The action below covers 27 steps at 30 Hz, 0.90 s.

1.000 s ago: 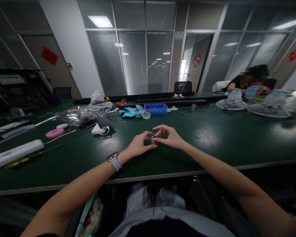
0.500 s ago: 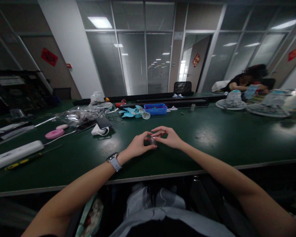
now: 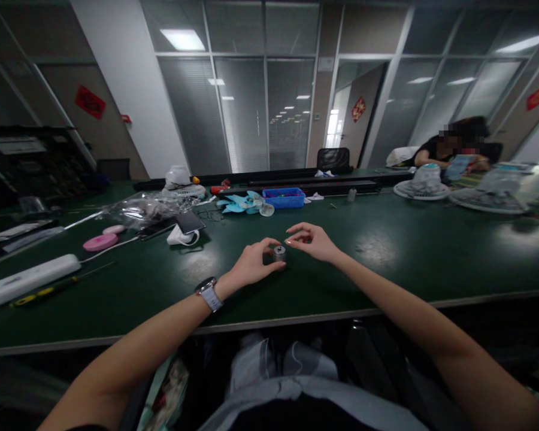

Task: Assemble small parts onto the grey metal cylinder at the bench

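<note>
A small silver cylindrical part [image 3: 279, 252] stands on the dark green table [image 3: 386, 251] in front of me. My left hand [image 3: 251, 263], with a watch on its wrist, curls around the part and grips it between thumb and fingers. My right hand [image 3: 309, 240] hovers just to the part's right and slightly above it, fingers bent and close together. Whether anything is pinched in those fingertips is too small to tell.
On the left lie a white power strip [image 3: 27, 278], a yellow-handled screwdriver [image 3: 49, 289], a pink disc [image 3: 99, 242], a phone [image 3: 189, 221] and plastic bags [image 3: 139, 209]. Further back are teal fan blades [image 3: 240, 203] and a blue bin [image 3: 284, 197]. A co-worker [image 3: 449, 146] sits far right beside fan grilles [image 3: 422, 190].
My right hand has lifted off the silver part and drawn back to the right, uncovering its top. My left hand has kept its grip in place.
</note>
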### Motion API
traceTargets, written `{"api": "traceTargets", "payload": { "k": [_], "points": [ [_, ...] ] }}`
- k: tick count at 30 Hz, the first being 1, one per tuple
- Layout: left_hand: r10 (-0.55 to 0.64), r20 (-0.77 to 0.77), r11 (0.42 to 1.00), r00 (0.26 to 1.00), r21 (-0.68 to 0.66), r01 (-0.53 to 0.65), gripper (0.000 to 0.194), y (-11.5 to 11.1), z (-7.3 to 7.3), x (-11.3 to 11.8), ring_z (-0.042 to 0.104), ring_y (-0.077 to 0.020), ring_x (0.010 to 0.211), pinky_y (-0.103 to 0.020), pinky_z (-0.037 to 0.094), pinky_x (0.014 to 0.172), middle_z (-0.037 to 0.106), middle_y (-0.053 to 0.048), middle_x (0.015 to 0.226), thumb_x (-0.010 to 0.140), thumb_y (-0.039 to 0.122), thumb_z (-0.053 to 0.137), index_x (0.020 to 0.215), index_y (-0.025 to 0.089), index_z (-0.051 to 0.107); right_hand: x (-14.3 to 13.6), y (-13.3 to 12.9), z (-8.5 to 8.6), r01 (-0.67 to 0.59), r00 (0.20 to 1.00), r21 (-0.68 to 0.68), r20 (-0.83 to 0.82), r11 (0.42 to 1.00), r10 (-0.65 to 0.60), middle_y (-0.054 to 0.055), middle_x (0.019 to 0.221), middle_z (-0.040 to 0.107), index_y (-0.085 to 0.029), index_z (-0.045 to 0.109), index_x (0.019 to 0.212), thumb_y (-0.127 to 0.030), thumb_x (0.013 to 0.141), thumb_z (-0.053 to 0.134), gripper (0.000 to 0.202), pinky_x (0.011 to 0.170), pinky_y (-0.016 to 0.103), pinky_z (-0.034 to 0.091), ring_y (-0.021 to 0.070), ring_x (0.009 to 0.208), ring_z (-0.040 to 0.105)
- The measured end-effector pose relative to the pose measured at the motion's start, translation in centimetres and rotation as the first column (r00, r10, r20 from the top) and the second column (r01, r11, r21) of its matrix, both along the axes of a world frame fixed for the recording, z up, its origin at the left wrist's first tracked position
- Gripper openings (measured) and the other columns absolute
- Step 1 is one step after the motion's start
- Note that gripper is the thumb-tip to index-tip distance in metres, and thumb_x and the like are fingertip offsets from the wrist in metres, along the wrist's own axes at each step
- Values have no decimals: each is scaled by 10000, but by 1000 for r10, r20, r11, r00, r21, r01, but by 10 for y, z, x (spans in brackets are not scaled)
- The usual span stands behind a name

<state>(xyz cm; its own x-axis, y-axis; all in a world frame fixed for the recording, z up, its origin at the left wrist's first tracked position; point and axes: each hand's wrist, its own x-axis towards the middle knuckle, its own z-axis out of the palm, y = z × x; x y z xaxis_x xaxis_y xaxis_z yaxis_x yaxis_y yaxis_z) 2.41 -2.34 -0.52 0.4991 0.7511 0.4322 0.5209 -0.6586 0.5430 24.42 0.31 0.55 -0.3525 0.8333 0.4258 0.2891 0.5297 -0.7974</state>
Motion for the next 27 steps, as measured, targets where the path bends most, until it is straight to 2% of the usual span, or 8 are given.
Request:
{"api": "traceTargets", "payload": {
  "k": [3,6,12,20,23,27],
  "points": [
    [45,-11,999,999,29,-45,442,3,-3,-2,663,-212,938,-340,513,819,681,-47,1048,766,388,675,1159,232,544,7,6,-7,-139,972,-106,175,985,156,76,853,743,-137,589,1135,-286,728,715,452,646,261,479,150,719,677],
    [75,-23,996,997,44,-74,415,5,-4,-4,656,-215,936,-344,514,822,680,-49,1021,772,376,664,1144,227,554,8,8,-13,-185,944,-112,255,976,208,73,875,741,-143,617,1109,-245,736,697,395,708,278,496,155,783,690],
    [70,-29,996,997,52,-69,398,6,-5,-3,646,-211,948,-336,511,824,668,-51,1048,785,374,643,1141,226,546,8,6,-9,-157,930,-93,322,983,179,65,887,733,-163,647,1093,-279,658,764,465,683,264,508,144,756,672],
    [46,-22,998,999,37,-45,385,5,-4,-4,650,-196,896,-324,509,797,672,-45,1019,796,380,626,1139,222,546,6,9,-15,-138,934,-94,320,986,162,43,832,722,-162,655,1081,-212,697,709,390,629,235,490,115,685,643],
    [38,-17,999,999,17,-38,396,4,-3,-4,652,-190,877,-321,508,794,678,-38,998,795,379,629,1148,224,543,3,7,-13,-110,954,-22,277,994,112,36,817,713,-158,630,1106,-215,733,674,380,629,243,482,115,676,630],
    [-24,2,999,1000,-22,24,425,3,-2,-4,655,-179,858,-313,505,799,683,-21,961,788,372,641,1171,227,527,-3,-4,-3,-35,991,171,131,985,13,52,876,705,-167,604,1114,-268,796,635,336,695,284,481,146,767,647]
  ]
}}
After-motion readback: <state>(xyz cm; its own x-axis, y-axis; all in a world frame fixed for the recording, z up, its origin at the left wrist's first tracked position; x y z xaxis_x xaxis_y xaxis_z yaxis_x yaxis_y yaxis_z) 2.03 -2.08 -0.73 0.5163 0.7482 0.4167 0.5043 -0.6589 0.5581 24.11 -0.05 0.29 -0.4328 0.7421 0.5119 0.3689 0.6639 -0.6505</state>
